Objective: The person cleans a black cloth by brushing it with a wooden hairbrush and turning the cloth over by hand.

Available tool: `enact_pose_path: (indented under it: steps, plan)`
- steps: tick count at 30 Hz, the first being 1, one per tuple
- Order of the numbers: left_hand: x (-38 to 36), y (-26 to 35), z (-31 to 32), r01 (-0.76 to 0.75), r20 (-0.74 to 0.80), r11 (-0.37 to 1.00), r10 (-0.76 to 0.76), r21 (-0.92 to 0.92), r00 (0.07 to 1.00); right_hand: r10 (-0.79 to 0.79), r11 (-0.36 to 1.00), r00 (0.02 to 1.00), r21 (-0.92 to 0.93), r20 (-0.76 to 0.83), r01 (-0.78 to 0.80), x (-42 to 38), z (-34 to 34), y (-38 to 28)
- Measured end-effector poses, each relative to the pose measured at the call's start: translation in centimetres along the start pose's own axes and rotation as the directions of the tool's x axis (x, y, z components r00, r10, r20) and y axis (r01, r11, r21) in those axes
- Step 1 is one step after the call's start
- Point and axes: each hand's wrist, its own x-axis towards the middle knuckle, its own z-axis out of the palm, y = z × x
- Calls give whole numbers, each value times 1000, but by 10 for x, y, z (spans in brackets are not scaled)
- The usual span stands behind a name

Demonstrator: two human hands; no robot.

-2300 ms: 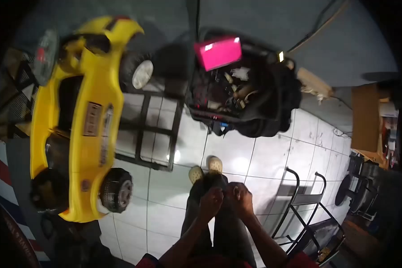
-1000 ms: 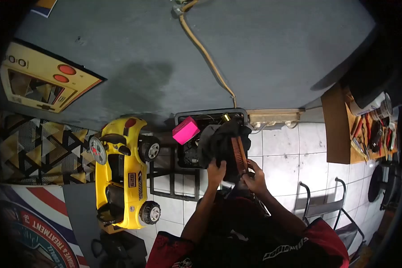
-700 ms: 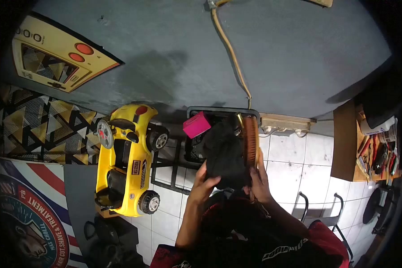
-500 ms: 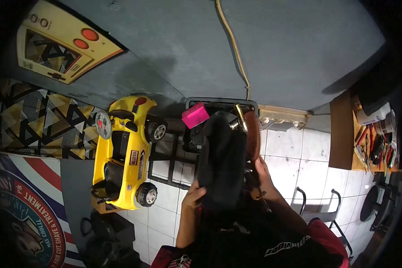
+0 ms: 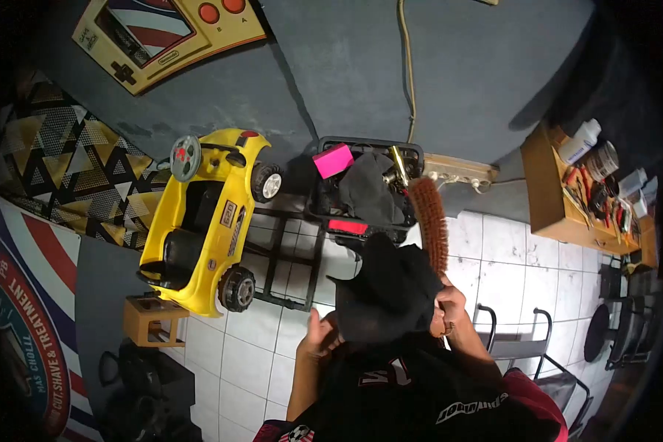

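A bundle of black cloth (image 5: 387, 295) is held up in front of my chest. My left hand (image 5: 321, 333) is at its left edge, the thumb raised and the other fingers partly hidden behind the cloth. At the right edge, my right hand (image 5: 450, 306) is closed round the lower end of a brush with brown bristles (image 5: 430, 221), which stands upright beside the cloth. Beyond them a black basket (image 5: 324, 147) holds a pink box (image 5: 333, 160), dark grey cloth (image 5: 368, 190), a red item (image 5: 348, 226) and a gold object (image 5: 399, 166).
A yellow toy car (image 5: 169, 243) stands left of a black metal frame (image 5: 276, 258). Tools and bottles lie on a wooden cabinet (image 5: 549, 199) at the right. A metal-framed chair (image 5: 519, 346) is at the lower right, and a power strip (image 5: 460, 177) is by the wall.
The black cloth has come down and back from the basket towards my body and looks wider. The brush now shows more fully, and the view has shifted.
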Motion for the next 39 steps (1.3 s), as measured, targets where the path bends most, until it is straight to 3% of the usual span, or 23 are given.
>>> enact_pose_path:
  steps: [1,2,3,4,5,6,8,10,14,16,17,20,21,24,26,28,29,30,32,34,35,37,39]
  plan:
    - [-2,-3,-3,138,157,967,-105,-214,982,18,995,994,94,105,-28,-13,10,3]
    - [5,-16,4,102,-336,972,-26,212,941,30,981,978,182,207,-68,-27,18,6]
    - [9,-29,10,256,-671,784,257,566,696,51,974,967,200,250,-103,-41,27,11]
    - [12,-39,14,126,-615,846,267,519,742,51,976,970,192,237,-98,-55,40,11]
    - [16,-46,19,-2,-556,890,287,456,780,116,977,989,-190,89,-97,-66,64,5]
    - [19,-52,29,8,-556,893,273,449,785,119,832,990,-536,-79,-142,-77,84,0]
    - [19,-71,46,-112,-418,830,385,546,823,147,767,974,-602,-174,-223,-104,88,6]
    - [8,-84,42,-104,-402,854,343,510,849,-131,481,979,-873,-156,-74,-122,64,22]
    - [0,-118,76,-206,-352,727,535,655,768,-72,740,930,-645,-361,-193,-159,83,16]
    - [-20,-132,78,-5,-280,563,419,826,864,-31,906,907,-395,-419,-151,-173,79,23]
    - [-27,-141,78,6,-294,561,425,828,856,-22,866,919,-467,-393,-179,-174,84,22]
    - [-33,-165,75,86,-188,238,448,967,874,-45,798,932,-575,-359,-183,-168,90,24]
    - [-33,-174,87,178,-294,267,499,947,815,-73,771,923,-608,-379,-189,-172,88,24]
    - [-41,-194,63,210,-264,179,814,961,517,-110,846,936,-525,-333,-87,-196,73,12]
    - [-53,-208,65,268,-243,122,841,956,483,-113,872,943,-487,-313,-58,-218,57,-1]
    - [-58,-220,75,673,-526,-60,574,737,628,-43,963,969,-270,-243,-25,-235,45,-19]
    - [-47,-227,83,650,-556,-208,369,731,744,23,967,971,-241,-236,-82,-244,48,-31]
    - [-42,-243,81,625,-595,-171,197,762,779,20,969,974,-237,-224,-74,-249,42,-40]
    - [-48,-280,38,439,-555,-611,0,659,832,143,981,987,-121,-73,-151,-267,28,-48]
    - [-28,-320,60,558,-655,-633,104,537,749,187,978,982,-86,-40,-189,-282,17,-52]
    - [-24,-330,51,377,-535,-690,-18,618,845,237,968,970,-78,-50,-240,-287,12,-54]
    - [-17,-348,39,343,-433,-483,-84,805,897,279,960,960,-36,24,-278,-290,-4,-51]
    - [-16,-372,55,329,-284,-329,178,886,942,331,943,943,19,33,-332,-299,-14,-47]
